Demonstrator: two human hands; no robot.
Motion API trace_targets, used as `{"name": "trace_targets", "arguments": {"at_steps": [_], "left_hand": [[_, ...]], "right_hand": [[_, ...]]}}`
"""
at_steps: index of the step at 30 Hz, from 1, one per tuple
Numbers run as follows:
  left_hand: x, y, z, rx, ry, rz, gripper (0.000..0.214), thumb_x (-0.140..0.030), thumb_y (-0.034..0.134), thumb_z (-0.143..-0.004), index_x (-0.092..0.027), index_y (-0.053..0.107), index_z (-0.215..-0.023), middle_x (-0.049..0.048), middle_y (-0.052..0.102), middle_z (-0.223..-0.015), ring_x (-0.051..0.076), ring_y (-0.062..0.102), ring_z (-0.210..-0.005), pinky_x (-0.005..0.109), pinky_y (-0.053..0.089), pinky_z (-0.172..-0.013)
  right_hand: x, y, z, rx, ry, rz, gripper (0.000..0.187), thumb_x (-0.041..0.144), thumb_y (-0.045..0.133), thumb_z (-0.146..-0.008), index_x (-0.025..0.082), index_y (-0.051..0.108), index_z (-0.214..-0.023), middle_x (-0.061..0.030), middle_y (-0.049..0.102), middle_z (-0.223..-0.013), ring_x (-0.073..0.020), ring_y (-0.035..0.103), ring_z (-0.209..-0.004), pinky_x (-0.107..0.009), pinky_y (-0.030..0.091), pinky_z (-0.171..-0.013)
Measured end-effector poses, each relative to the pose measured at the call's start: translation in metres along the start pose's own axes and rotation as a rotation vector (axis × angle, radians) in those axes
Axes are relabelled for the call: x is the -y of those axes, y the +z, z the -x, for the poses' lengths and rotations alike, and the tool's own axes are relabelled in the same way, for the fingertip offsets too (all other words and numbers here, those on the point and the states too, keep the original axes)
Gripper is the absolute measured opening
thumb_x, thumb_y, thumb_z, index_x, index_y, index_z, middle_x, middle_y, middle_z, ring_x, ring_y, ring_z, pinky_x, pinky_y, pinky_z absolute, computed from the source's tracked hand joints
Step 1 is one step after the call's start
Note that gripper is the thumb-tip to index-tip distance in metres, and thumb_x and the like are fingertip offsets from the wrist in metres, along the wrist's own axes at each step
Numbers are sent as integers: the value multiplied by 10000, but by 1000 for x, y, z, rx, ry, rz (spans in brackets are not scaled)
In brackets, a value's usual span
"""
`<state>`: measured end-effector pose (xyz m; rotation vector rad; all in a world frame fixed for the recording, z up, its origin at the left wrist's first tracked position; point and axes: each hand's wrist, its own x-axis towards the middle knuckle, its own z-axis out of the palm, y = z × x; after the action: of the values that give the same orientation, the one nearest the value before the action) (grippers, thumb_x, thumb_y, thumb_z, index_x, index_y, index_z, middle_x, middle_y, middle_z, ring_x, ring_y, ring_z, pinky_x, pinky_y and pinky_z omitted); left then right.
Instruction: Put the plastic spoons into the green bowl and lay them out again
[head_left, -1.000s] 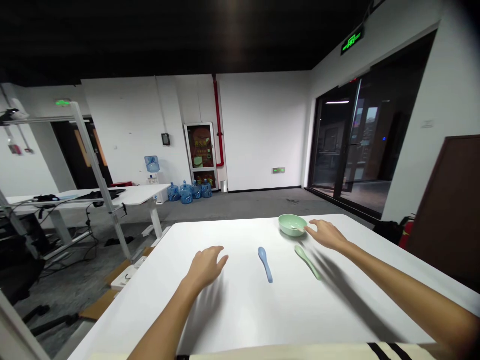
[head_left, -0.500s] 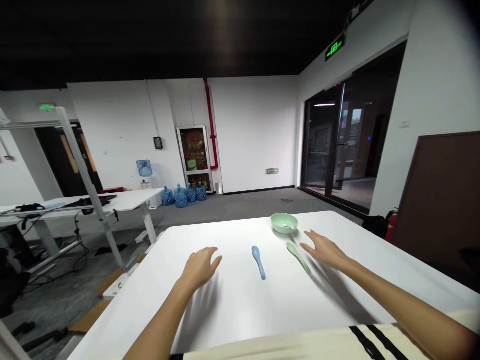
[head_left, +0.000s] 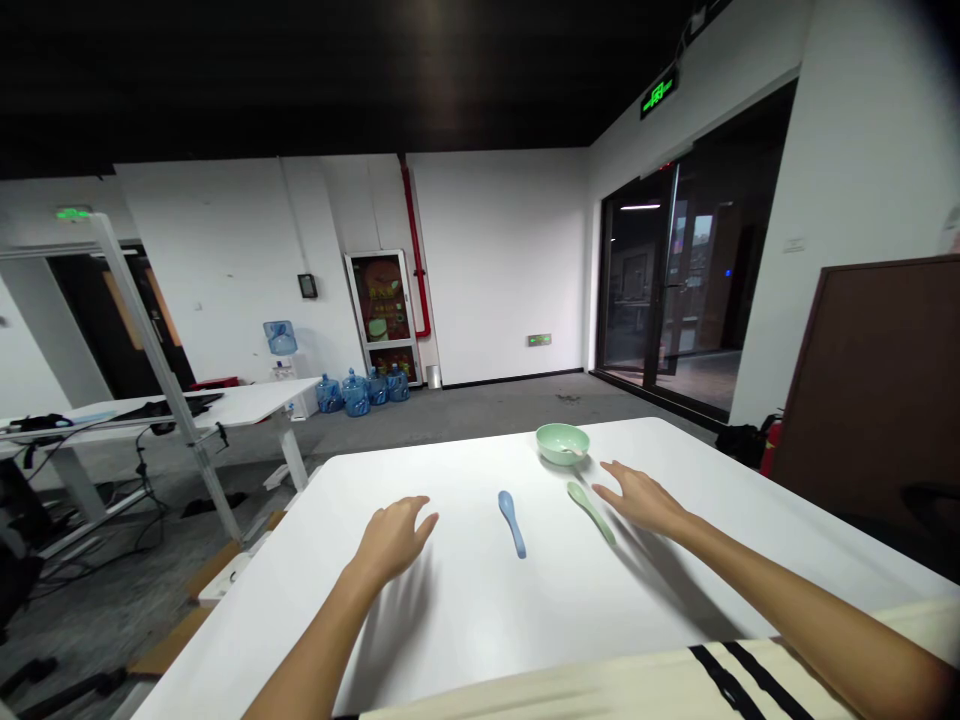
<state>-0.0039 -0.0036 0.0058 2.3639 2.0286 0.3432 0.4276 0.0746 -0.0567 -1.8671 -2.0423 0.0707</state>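
My left hand hovers over the left part of the white table, open, thumb and fingers apart, holding nothing. To its right lies a blue spoon, with its bowl end pointing away from me. My right hand is also open and empty, nearest to a green spoon that lies slantwise on the table. A light green bowl stands near the far edge, just beyond my right fingertips. Inside the bowl is a small pale item, too small to name.
The white table reaches from my body to its far edge. Another white table with a metal post stands at the left. Several blue water bottles sit on the floor by the wall. A brown panel is at the right.
The whole view has shifted slightly, so things appear a little further left. Both hands stay open over the table, and the spoons and bowl keep their places.
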Motion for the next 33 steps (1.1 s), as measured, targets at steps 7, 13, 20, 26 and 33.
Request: {"name": "trace_targets", "arguments": {"at_steps": [7,13,20,26,33], "left_hand": [[1,2,-1,-4,-2,18,511,-510,348,-948,-231,573,-1313,70,597,-1373,252,549,-1257,365,427,-1003],[1,-1,-1,3,5,20,505,-490,354,-951,-219,568,-1319,76,607,-1360,253,562,-1238,377,425,-1000],[1,-4,0,9,-11,21,501,-487,351,-950,-228,569,-1319,71,598,-1371,253,562,-1234,375,419,-1003],[6,-1,-4,-8,0,23,511,-497,347,-949,-221,572,-1316,69,614,-1350,263,573,-1217,397,419,-1005],[10,5,-9,-24,-1,30,511,-486,335,-956,-219,565,-1325,70,604,-1363,264,569,-1218,407,399,-1023]], "right_hand": [[0,-1,-6,-6,-5,9,621,575,400,-909,175,534,-1366,-140,545,-1399,-300,506,-1276,-385,395,-1033],[11,-21,-45,-32,24,78,551,545,407,-906,133,627,-1199,-181,656,-1182,-293,620,-1060,-345,450,-853],[27,-19,-103,34,91,122,420,506,470,-874,171,704,-973,-151,706,-998,-291,653,-982,-310,439,-736],[32,6,-135,68,193,136,369,463,519,-833,161,707,-931,-163,703,-1030,-279,671,-942,-304,459,-703],[21,30,-157,100,265,134,415,435,544,-800,149,682,-1066,-173,681,-1124,-317,653,-1012,-338,488,-723]]}}
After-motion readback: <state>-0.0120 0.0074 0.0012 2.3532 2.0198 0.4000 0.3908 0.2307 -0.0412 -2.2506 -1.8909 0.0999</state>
